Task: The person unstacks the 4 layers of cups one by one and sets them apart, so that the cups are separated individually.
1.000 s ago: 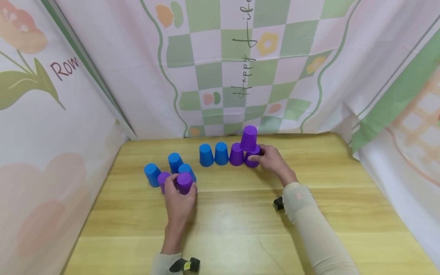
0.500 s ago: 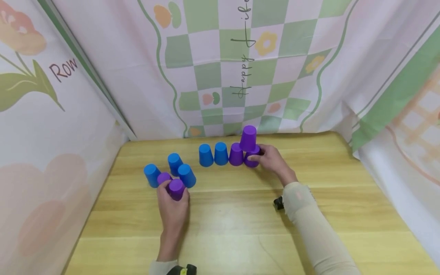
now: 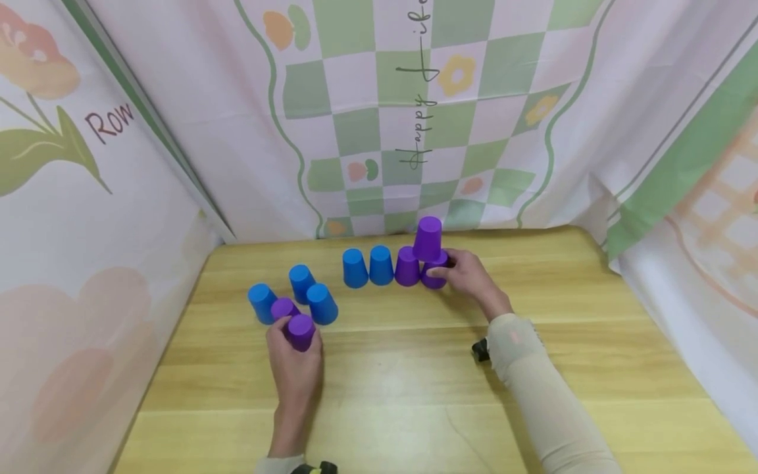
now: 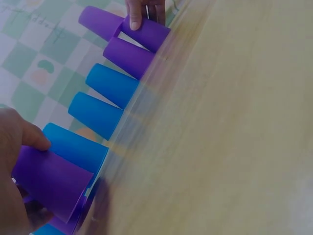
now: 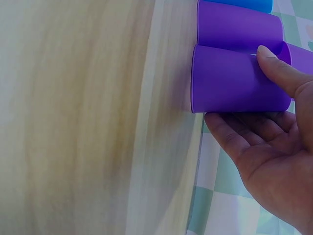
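Observation:
My left hand [image 3: 293, 375] grips an upside-down purple cup [image 3: 301, 333], thumb on one side and fingers on the other. In the left wrist view this purple cup [image 4: 54, 183] is tilted, its rim close over the table. Just behind it stand another purple cup [image 3: 285, 308] and a blue cup [image 3: 322, 305]. With thumb and fingers, my right hand [image 3: 470, 275] holds the rightmost purple cup [image 5: 239, 81] of the back row at its sides. On top, an upper purple cup [image 3: 428, 238] bridges this cup and the neighbouring purple cup [image 3: 406, 266].
Two blue cups, the left one [image 3: 354, 268] and the right one [image 3: 381, 266], continue the back row leftward. More blue cups [image 3: 262, 303] stand upside down at the left of the wooden table [image 3: 403, 395]. A printed curtain [image 3: 355, 131] hangs behind the table's back edge.
My left hand has moved left and toward me with its purple cup, away from the blue cup it overlapped. The right hand and the row of cups have stayed in place.

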Demonstrator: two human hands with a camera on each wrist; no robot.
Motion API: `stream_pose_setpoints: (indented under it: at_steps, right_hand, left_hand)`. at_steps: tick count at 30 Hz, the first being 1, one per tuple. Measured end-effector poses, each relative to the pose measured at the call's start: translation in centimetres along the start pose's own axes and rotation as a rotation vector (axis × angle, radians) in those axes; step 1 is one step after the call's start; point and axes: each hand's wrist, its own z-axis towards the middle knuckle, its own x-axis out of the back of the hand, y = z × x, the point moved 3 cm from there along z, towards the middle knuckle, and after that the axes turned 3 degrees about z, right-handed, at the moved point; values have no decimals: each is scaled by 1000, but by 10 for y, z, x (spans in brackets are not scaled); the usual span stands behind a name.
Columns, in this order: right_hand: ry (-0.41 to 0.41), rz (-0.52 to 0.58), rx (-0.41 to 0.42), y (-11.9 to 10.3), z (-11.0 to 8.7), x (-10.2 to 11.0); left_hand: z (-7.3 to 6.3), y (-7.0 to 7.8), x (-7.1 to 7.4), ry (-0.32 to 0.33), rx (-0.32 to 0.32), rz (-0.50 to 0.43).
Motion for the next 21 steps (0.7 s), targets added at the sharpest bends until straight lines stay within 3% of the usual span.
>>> stream_pose_setpoints:
  at_steps: [21]
  right_hand:
    - [-21, 5, -3, -1, 0, 0]
  left_hand:
    - [1, -7, -1, -42, 47, 41]
